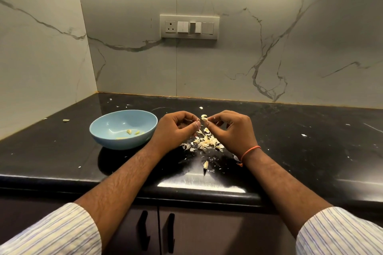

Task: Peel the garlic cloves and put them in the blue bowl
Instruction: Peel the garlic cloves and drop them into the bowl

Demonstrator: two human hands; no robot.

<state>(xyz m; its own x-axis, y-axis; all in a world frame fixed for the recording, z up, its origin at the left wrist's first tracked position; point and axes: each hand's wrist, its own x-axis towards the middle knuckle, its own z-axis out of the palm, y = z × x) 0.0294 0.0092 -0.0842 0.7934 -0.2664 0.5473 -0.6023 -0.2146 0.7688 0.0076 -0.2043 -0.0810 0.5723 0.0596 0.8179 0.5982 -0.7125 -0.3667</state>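
Observation:
A blue bowl (122,129) stands on the black counter, left of my hands, with a few peeled garlic cloves (132,131) lying in its bottom. My left hand (176,128) and my right hand (232,128) meet just above the counter, fingertips together. Between them they pinch a small pale garlic clove (204,118). Below the hands lies a heap of papery garlic skins (207,141). One loose clove (66,120) sits far left near the wall, another small clove (200,107) behind the hands.
The black counter (290,141) is strewn with skin flecks and ends at a rounded front edge (186,186). Marble walls close the back and left. A switch panel (189,27) is on the back wall. Cabinet doors with dark handles (156,232) are below.

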